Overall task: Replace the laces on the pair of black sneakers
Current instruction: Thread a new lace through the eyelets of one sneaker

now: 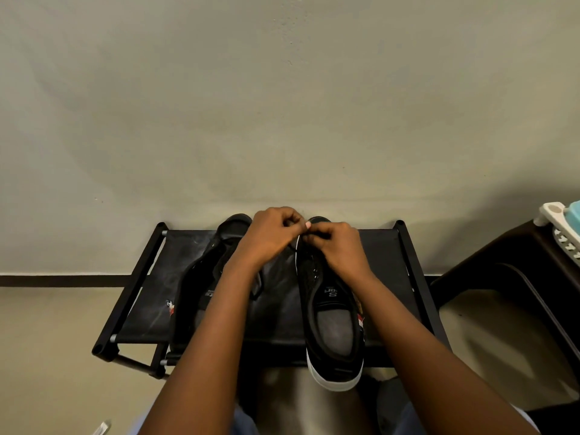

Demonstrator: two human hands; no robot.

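Both my forearms extend forward over the worktop (379,246). My left hand (270,237) and right hand (340,246) meet, fingers curled, pinching the lace (293,246) at the right sneaker (332,309) toe.

Your obstacles: two sneakers, left (201,287) and right (332,312), on the black rack (386,246). Passage: bare fabric lane between them and a strip at either rack end. Wall (282,120) blocks behind; dark chair (514,277) crowds your right.
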